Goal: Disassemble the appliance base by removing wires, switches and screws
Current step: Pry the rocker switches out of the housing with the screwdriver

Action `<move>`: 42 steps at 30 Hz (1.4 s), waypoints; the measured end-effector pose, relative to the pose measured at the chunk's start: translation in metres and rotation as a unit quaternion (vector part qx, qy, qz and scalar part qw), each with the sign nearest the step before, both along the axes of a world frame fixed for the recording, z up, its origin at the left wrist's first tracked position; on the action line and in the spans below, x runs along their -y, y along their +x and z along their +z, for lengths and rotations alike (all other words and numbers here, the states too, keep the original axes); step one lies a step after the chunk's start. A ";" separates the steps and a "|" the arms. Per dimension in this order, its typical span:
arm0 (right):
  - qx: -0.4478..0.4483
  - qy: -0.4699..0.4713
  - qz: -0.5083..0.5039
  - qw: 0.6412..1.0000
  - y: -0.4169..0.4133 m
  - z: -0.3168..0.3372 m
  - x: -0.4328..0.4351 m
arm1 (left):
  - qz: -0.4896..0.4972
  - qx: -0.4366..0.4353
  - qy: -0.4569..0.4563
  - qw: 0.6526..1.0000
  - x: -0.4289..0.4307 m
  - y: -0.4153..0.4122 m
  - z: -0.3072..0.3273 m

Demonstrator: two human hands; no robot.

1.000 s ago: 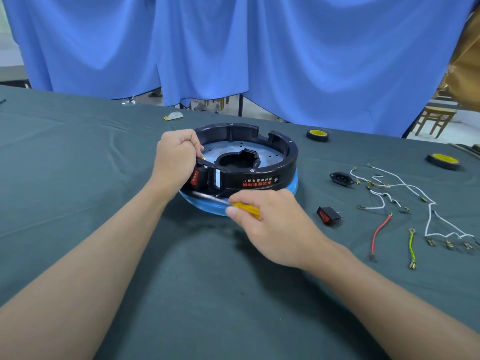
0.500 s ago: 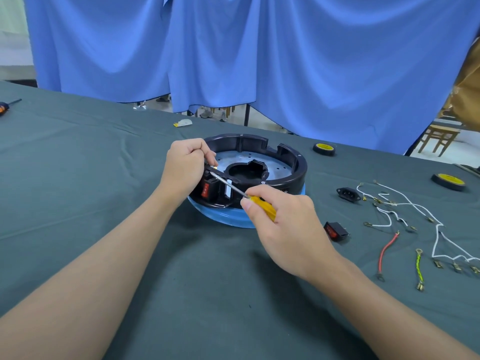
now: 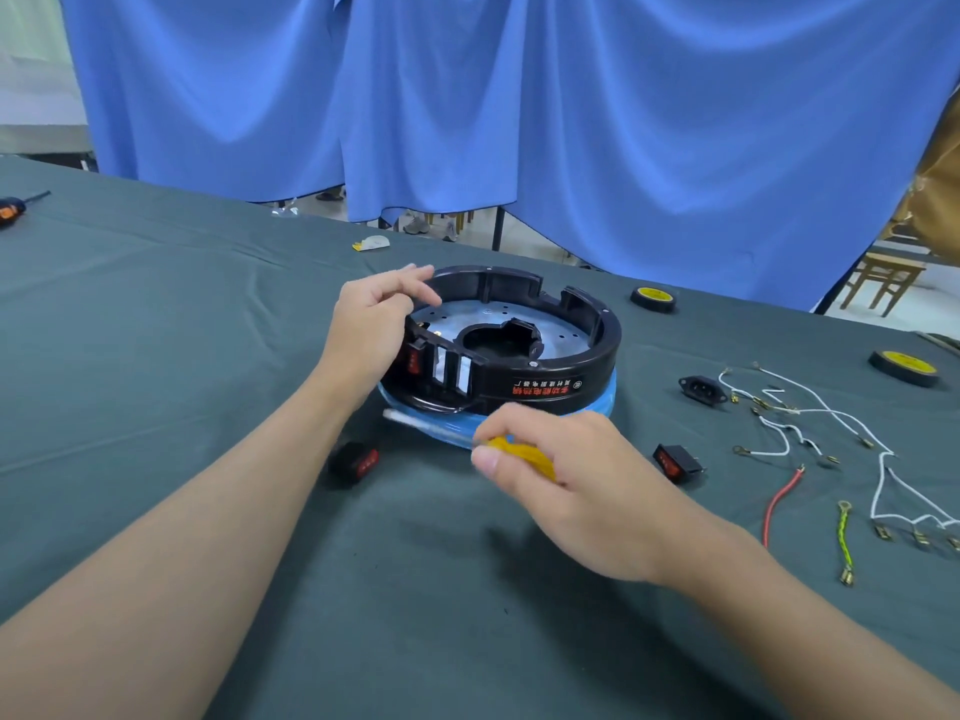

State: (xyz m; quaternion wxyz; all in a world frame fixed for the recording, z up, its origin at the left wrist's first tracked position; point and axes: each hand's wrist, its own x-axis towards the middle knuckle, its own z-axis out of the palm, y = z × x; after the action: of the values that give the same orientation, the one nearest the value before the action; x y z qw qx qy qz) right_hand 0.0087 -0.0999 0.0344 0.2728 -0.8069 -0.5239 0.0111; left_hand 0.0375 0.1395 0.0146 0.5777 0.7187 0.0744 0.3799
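I'm gripping the yellow screwdriver (image 3: pixel 522 453) in my right hand (image 3: pixel 571 491); my left hand (image 3: pixel 371 324) is resting loose-fingered against the appliance base (image 3: pixel 576 361), its red Chinese label (image 3: pixel 545 389) upside-down.

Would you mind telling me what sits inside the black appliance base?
A silver metal plate dotted with small holes, with a black open housing at its centre. The left hand covers the plate's left edge; the housing's interior is too dark.

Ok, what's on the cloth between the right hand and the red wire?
A loose black switch with a red face lies there, touching neither the right hand nor the red wire. The head view shows it.
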 end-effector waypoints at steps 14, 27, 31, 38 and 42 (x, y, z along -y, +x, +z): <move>-0.022 0.059 -0.049 0.997 -0.038 -0.011 -0.071 | -0.112 0.011 -0.138 0.984 -0.021 -0.007 0.001; 0.000 -0.020 0.023 1.000 -0.035 -0.012 -0.074 | -0.060 0.010 -0.096 0.994 -0.011 -0.006 0.000; -0.013 -0.004 0.030 0.999 -0.031 -0.013 -0.069 | -0.047 0.001 -0.081 0.996 -0.008 -0.007 0.002; -0.004 -0.029 -0.011 1.000 -0.008 -0.012 -0.028 | -0.013 -0.013 -0.030 0.999 -0.005 -0.005 0.002; 0.034 -0.125 -0.055 0.990 0.008 -0.012 0.007 | 0.040 -0.020 -0.030 0.999 0.000 -0.002 -0.001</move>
State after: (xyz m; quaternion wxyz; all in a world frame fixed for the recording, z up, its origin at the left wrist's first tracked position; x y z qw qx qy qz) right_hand 0.0165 -0.1069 0.0222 0.1519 -0.8624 -0.4817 0.0343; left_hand 0.0351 0.1394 0.0140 0.5819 0.7048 0.1264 0.3855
